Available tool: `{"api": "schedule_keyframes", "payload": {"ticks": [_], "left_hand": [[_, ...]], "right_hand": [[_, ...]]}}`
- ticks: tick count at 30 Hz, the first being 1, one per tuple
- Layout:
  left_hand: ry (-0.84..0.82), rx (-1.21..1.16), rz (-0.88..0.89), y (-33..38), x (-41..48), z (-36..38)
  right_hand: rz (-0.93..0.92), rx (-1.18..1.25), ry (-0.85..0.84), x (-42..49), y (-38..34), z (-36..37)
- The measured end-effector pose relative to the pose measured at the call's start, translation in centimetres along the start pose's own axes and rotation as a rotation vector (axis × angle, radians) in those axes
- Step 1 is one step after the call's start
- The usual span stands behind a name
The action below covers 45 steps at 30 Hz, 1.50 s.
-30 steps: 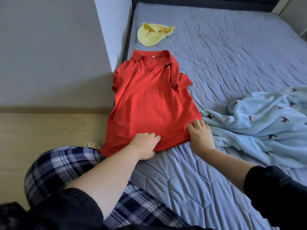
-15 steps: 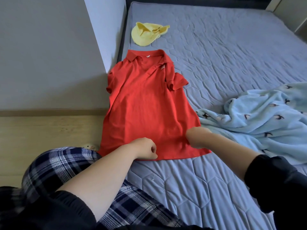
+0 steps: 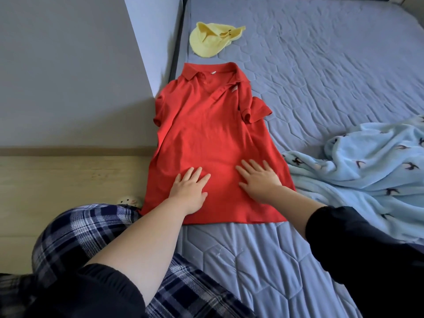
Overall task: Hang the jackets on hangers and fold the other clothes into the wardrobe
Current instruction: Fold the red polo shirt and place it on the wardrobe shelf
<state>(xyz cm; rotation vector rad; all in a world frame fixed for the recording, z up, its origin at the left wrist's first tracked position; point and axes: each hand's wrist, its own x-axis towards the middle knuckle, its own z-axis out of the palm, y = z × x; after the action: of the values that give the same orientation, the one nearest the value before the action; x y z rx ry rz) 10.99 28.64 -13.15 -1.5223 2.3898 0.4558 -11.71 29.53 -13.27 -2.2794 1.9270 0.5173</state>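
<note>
A red polo shirt [image 3: 206, 134] lies face up along the left edge of the grey-blue quilted mattress [image 3: 321, 65], collar away from me, its right sleeve folded in over the chest. My left hand [image 3: 189, 188] lies flat, fingers spread, on the lower left of the shirt. My right hand [image 3: 258, 180] presses flat on the lower right of the shirt, fingers straight. Neither hand grips the cloth.
A yellow cloth item [image 3: 213, 39] lies beyond the shirt's collar. A light blue fleece garment with a bird print [image 3: 367, 168] is bunched at the right. A grey wall panel [image 3: 68, 76] and wooden floor [image 3: 57, 187] border the bed's left. My plaid-trousered knee [image 3: 80, 237] is at the front.
Both hands let go of the shirt's hem, where they were pinching and pulling it toward me, and now lie flat higher up on the lower part of the shirt.
</note>
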Motion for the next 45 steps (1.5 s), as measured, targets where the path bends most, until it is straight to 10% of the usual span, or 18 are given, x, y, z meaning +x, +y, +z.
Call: {"api": "schedule_keyframes", "payload": {"ticks": [4, 9, 14, 21, 27, 33, 36, 41, 45], "left_hand": [[0.058, -0.001, -0.016, -0.8, 0.4, 0.3], [0.109, -0.038, -0.027, -1.2, 2.7, -0.5], [0.143, -0.015, -0.040, -1.2, 6.0, -0.9], [0.243, -0.117, -0.068, -0.3, 11.5, -1.9], [0.261, -0.149, -0.085, -0.4, 13.3, -0.8], [0.224, -0.186, -0.071, -0.6, 14.1, -0.8], [0.210, -0.183, -0.075, -0.5, 14.1, -0.8], [0.186, -0.176, -0.065, -0.7, 14.1, -1.1], [0.144, -0.189, -0.065, -0.7, 14.2, -1.6]], "right_hand": [[0.307, 0.123, 0.318, 2.7, 0.9, -0.8], [-0.062, 0.156, 0.220, 5.5, 0.5, -0.7], [0.312, 0.282, 0.174, 8.3, 4.6, -0.4], [0.627, 0.791, 0.533, 13.4, 5.1, -4.7], [0.477, 0.455, 0.624, 16.7, 9.1, -6.6], [1.311, 0.833, 0.789, 16.9, 18.1, -8.7], [1.057, 0.572, 0.764, 16.7, 16.4, -7.6], [-0.040, 0.129, 0.546, 17.3, 9.8, -3.1], [0.330, 0.150, 0.389, 17.1, 10.4, -2.0]]}}
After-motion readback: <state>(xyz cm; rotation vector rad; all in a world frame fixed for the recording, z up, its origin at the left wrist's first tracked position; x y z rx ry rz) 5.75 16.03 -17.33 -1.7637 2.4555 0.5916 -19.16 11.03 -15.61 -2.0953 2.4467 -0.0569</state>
